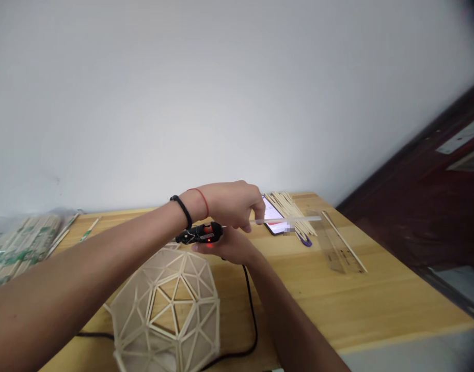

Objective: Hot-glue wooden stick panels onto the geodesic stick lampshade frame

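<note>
My right hand (235, 246) is wrapped around a black hot glue gun (200, 234) with a small red light glowing on its side. A long translucent glue stick (291, 220) sticks out from the gun's back end to the right. My left hand (237, 204) crosses over from the left and pinches that glue stick close to the gun, fingers bent. Below the gun stands a dome-like frame of thin wooden sticks (178, 338), joined in triangles. The gun's nozzle is hidden behind my left forearm.
Behind the glue stick lie a phone (273, 211) and a pile of wooden sticks (289, 206). A purple handle loop (306, 241), a clear ruler (333, 253) and a single stick (345, 243) lie rightward. Wrapped chopsticks (24, 245) lie left. A black cord (254, 315) curves beside the dome.
</note>
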The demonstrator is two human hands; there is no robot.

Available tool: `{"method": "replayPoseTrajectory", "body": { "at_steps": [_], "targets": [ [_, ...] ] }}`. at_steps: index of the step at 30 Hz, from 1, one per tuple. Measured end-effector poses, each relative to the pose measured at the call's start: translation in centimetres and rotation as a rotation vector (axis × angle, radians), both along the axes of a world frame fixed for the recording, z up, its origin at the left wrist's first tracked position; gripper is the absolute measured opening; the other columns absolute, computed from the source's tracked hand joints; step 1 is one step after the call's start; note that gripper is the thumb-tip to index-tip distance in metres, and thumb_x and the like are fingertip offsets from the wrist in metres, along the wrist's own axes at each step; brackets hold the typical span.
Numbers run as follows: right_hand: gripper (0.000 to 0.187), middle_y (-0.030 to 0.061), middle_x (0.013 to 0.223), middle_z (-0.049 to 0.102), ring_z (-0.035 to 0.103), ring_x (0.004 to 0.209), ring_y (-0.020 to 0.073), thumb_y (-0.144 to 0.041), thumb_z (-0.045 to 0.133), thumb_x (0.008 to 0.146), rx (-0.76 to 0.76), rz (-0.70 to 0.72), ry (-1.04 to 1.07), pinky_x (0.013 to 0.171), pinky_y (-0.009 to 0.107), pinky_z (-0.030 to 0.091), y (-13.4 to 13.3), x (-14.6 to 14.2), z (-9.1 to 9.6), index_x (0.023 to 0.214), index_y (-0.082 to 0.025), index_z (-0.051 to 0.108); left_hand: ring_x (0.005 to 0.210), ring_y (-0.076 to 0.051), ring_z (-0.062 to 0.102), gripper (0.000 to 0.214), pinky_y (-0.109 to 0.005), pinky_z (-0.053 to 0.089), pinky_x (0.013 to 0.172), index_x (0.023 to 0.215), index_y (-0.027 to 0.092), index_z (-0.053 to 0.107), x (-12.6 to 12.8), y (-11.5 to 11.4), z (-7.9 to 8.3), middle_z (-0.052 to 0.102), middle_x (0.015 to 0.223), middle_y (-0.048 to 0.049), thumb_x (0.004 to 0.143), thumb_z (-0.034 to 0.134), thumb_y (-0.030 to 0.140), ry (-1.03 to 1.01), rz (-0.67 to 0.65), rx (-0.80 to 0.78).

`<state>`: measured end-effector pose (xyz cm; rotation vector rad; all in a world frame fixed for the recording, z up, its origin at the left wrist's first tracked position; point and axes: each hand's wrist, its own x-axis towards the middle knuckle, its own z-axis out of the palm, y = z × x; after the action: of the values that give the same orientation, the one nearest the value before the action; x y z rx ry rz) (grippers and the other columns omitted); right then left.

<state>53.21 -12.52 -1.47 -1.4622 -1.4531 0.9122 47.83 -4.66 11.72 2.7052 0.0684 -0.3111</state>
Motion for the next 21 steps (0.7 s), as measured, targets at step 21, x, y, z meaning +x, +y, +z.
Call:
{"method": "replayPoseTrajectory", "body": {
  "at_steps": [21],
  "targets": [
    [0.034,0.0017,0.079,0.071,0.058,0.065,0.0164,-0.050,0.075,0.078,-0.169,-0.011,0.042,0.054,0.027,0.043,-0.1,0.5,0.0,0.095,-0.020,0.076,0.100,-0.017,0.068,0.032,-0.029,0.051,0.088,0.123,0.019,0.069,-9.0,3.6,0.7,0.075,0.117,-0.0056,0.101,0.052,0.035,-0.504,0.286,-0.054]
  ]
}}
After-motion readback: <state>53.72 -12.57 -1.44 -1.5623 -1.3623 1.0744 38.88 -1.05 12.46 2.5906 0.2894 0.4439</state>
